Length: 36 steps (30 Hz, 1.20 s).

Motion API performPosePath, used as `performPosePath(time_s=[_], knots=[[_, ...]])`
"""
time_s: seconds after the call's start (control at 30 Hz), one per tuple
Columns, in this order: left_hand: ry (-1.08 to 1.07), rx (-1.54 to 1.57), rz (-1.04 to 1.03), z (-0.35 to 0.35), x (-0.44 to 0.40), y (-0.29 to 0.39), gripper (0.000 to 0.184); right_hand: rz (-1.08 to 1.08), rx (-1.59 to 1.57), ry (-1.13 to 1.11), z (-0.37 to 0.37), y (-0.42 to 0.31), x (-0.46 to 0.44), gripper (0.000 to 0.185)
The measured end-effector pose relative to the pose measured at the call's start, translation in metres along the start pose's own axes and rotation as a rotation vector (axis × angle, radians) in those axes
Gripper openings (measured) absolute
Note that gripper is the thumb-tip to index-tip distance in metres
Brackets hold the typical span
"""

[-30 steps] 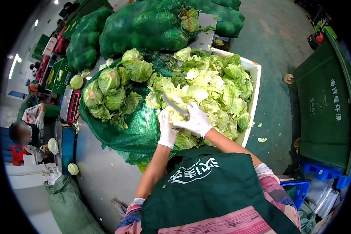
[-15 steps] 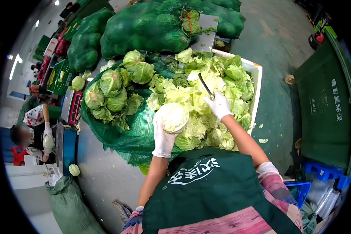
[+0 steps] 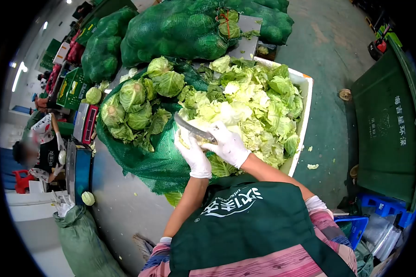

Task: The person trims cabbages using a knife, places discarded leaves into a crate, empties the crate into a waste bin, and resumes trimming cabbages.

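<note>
My gloved left hand [image 3: 193, 154] is closed around a pale trimmed cabbage [image 3: 185, 137], which is mostly hidden by my hands and the blade. My gloved right hand [image 3: 230, 146] grips a curved knife [image 3: 192, 127], its dark blade lying across the cabbage and pointing left. Both hands are close together, in front of a heap of loose cabbage leaves [image 3: 259, 117] in a white box [image 3: 305, 99]. Left of them, several untrimmed cabbages [image 3: 133, 96] rest on an opened green mesh sack [image 3: 148, 164].
Full mesh sacks of cabbages [image 3: 173, 32] lie at the back. A large green bin [image 3: 386, 120] stands at right. On the left, a co-worker [image 3: 46, 147] handles a cabbage near a red-framed scale [image 3: 91, 123]. One cabbage [image 3: 88, 198] sits near a tied green sack [image 3: 88, 240].
My right hand has swung left and down from above the leaves, bringing the knife to the cabbage. My left hand has turned, and the cabbage is now mostly covered.
</note>
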<state>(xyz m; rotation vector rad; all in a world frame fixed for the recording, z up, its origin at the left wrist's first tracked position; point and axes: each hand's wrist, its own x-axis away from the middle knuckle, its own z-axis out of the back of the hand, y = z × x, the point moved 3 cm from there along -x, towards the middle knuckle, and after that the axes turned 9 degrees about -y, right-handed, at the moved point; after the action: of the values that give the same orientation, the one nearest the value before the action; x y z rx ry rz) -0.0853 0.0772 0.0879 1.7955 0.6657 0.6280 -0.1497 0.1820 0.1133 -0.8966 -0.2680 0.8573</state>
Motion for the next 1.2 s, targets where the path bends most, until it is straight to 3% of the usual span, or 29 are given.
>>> performPosePath(time_s=[0.07,0.1,0.13,0.2,0.27,0.3,0.33,0.4,0.43,0.47,0.53,0.57,0.6,0.67,0.7,0.73,0.77,0.83,0.87,0.9,0.93,1.03,1.13,1.17,1.2], knots=[[0.078,0.038,0.052,0.009,0.0,-0.009,0.049,0.049,0.051,-0.014,-0.008,0.001,0.004,0.034],[-0.053,0.161,0.012,0.023,-0.014,-0.024,0.048,0.132,-0.007,0.015,-0.017,-0.001,0.012,0.03],[-0.192,0.459,0.178,0.023,-0.026,-0.017,0.049,0.217,-0.063,0.048,-0.017,-0.01,0.015,0.027],[0.034,0.294,0.332,0.019,-0.019,0.006,0.057,0.038,-0.374,0.025,-0.015,-0.005,0.021,0.023],[-0.095,0.365,0.357,0.024,-0.02,0.021,0.067,-0.143,-0.616,0.179,-0.007,0.016,0.013,0.028],[-0.13,0.438,0.366,0.023,-0.019,0.026,0.066,-0.188,-0.424,0.134,0.016,0.011,0.009,0.034],[-0.17,0.51,0.372,0.022,-0.021,0.03,0.065,-0.201,-0.433,0.05,0.026,0.006,0.004,0.051],[-0.24,0.605,0.378,0.016,-0.022,0.033,0.064,0.139,-0.166,0.267,0.03,-0.015,-0.002,0.074],[-0.308,0.709,0.388,0.01,-0.02,0.033,0.062,0.098,-0.13,0.17,0.021,-0.016,-0.005,0.085],[-0.289,0.652,0.338,0.004,-0.02,0.033,0.062,0.101,-0.141,0.236,0.021,-0.019,-0.007,0.074],[-0.348,0.733,0.456,0.015,-0.02,0.024,0.063,0.059,-0.379,0.224,0.024,-0.007,-0.01,0.048],[-0.349,0.737,0.45,0.019,-0.02,0.021,0.063,0.028,-0.581,0.194,0.028,-0.002,-0.009,0.024],[-0.331,0.795,0.527,0.02,-0.017,0.019,0.064,-0.024,-0.504,0.229,0.028,0.011,-0.01,0.015],[-0.313,0.848,0.606,0.023,-0.013,0.018,0.064,-0.331,-0.514,0.242,0.038,0.054,-0.01,0.013],[-0.339,0.845,0.558,0.023,-0.013,0.019,0.064,-0.369,-0.465,0.201,0.035,0.084,-0.008,0.019],[-0.365,0.843,0.509,0.008,-0.01,0.034,0.064,-0.33,-0.479,0.2,0.044,0.074,-0.006,0.032],[-0.242,0.722,0.482,-0.004,-0.004,0.049,0.069,-0.295,-0.624,0.153,0.045,0.06,-0.007,0.04],[-0.213,0.668,0.542,0.002,-0.002,0.043,0.071,-0.262,-0.765,-0.025,0.059,0.01,-0.005,0.059],[-0.199,0.609,0.594,0.005,-0.004,0.038,0.074,-0.256,-0.637,-0.034,0.057,0.007,-0.008,0.057],[-0.345,0.528,0.504,0.012,-0.01,0.025,0.078,-0.251,-0.509,-0.042,0.054,0.004,-0.01,0.055],[-0.348,0.527,0.504,0.015,-0.012,0.022,0.078,-0.167,-0.449,0.019,0.055,-0.005,-0.01,0.049],[-0.381,0.348,0.429,0.015,-0.018,0.017,0.07,-0.131,-0.485,0.13,0.035,0.016,-0.007,0.035],[-0.418,0.329,0.413,0.018,-0.022,0.014,0.067,-0.078,-0.636,0.097,0.035,0.005,-0.007,0.025],[-0.422,0.358,0.436,0.018,-0.02,0.015,0.067,-0.223,-0.733,0.076,0.038,0.001,-0.005,0.029],[-0.421,0.359,0.435,0.017,-0.019,0.017,0.067,-0.222,-0.733,0.074,0.036,0.004,-0.007,0.029]])
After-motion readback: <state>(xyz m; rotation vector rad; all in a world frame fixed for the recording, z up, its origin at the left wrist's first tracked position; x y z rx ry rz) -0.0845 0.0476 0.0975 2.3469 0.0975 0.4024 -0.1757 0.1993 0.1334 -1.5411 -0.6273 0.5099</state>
